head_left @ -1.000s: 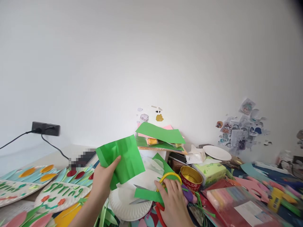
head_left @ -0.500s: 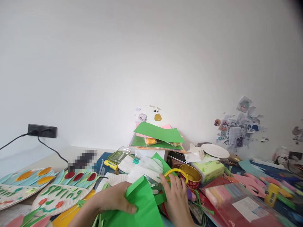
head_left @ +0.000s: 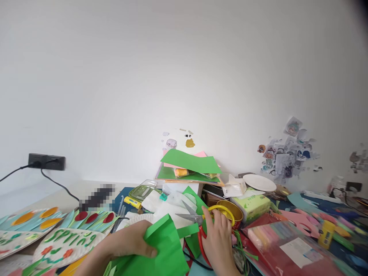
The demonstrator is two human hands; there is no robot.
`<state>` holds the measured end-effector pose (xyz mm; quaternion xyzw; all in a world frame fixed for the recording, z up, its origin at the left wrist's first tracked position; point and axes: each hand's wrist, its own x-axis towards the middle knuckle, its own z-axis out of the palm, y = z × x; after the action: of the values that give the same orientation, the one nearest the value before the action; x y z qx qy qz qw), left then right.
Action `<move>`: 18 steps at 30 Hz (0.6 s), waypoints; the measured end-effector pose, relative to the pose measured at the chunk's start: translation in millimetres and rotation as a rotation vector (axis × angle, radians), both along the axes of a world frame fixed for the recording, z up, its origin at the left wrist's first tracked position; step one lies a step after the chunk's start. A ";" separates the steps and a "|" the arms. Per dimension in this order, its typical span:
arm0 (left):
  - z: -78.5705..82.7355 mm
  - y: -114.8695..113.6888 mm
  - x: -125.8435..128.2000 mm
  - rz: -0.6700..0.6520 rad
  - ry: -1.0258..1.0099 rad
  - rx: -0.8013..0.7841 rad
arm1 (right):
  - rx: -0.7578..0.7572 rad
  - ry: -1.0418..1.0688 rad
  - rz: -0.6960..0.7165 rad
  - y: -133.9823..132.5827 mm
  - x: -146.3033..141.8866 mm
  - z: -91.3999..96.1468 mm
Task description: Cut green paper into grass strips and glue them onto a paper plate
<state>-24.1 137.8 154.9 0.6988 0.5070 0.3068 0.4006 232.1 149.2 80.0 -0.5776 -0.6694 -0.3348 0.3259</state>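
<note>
Pinching one green paper (head_left: 169, 251) in my left hand (head_left: 133, 239), gripping one scissors (head_left: 197, 219) in right hand (head_left: 217, 235), cluttered table (head_left: 61, 200), white wall (head_left: 172, 69).

Free air above scissors (head_left: 197, 219), tin (head_left: 238, 213) behind

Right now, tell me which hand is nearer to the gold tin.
Right. The right hand, holding scissors, is just in front of the gold tin; the left hand, gripping green paper, is farther off to its left.

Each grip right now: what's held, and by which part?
Left grip: green sheet, by its left side. Right grip: scissors, by the handles; whether it also holds the green strip is unclear.
</note>
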 end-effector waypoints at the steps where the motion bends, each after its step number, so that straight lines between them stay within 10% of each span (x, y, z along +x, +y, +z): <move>1: -0.8 1.4 -1.5 -0.020 0.000 -0.049 | 0.001 0.015 -0.014 0.4 1.0 0.5; 8: -7.5 10.7 3.0 0.137 -0.132 -0.065 | -0.014 0.270 0.017 8.8 8.4 -3.8; 18: 2.5 28.1 0.7 0.613 -0.244 0.178 | -0.179 0.757 0.505 2.5 -3.3 -13.9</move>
<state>-23.4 165.9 157.4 0.5044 0.6130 0.5373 0.2849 228.8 151.7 66.1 -0.5038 -0.6494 0.0488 0.5676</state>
